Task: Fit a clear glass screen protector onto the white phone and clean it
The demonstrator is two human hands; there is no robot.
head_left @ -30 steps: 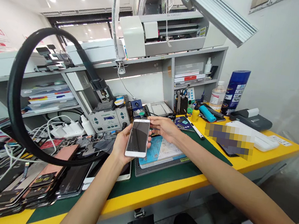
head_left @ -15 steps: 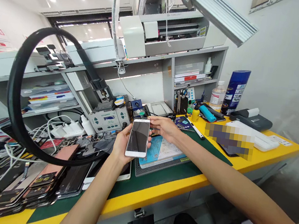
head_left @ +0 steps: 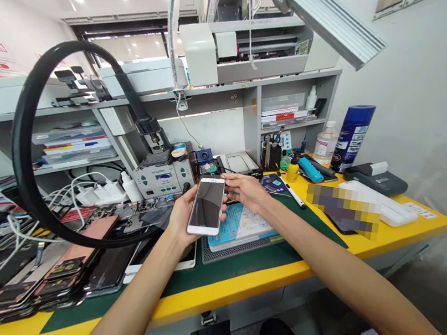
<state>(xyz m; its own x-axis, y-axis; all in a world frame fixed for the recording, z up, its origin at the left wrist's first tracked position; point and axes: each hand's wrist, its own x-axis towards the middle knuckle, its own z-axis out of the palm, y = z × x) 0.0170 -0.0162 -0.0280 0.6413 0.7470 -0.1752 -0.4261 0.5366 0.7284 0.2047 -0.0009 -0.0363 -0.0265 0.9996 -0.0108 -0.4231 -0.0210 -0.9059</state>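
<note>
A white smartphone (head_left: 206, 207) with a dark screen is held upright, its face toward me, above the bench. My left hand (head_left: 181, 214) is closed around its lower left side, and fingertips show past its right edge. From the right, my right hand (head_left: 248, 191) reaches the phone's upper right edge with bent fingers; part of that grip is hidden behind the phone. Beneath and beside the hands lie a blue-and-white booklet (head_left: 235, 226) and a green mat (head_left: 233, 268).
Stacked phone parts (head_left: 65, 272) and white cables (head_left: 20, 232) crowd the left. A thick black hose (head_left: 24, 121) loops there from a grey control unit (head_left: 163, 178). On the yellow bench (head_left: 421, 222) at right stand a blue spray can (head_left: 351, 139) and a clear bottle (head_left: 325, 143).
</note>
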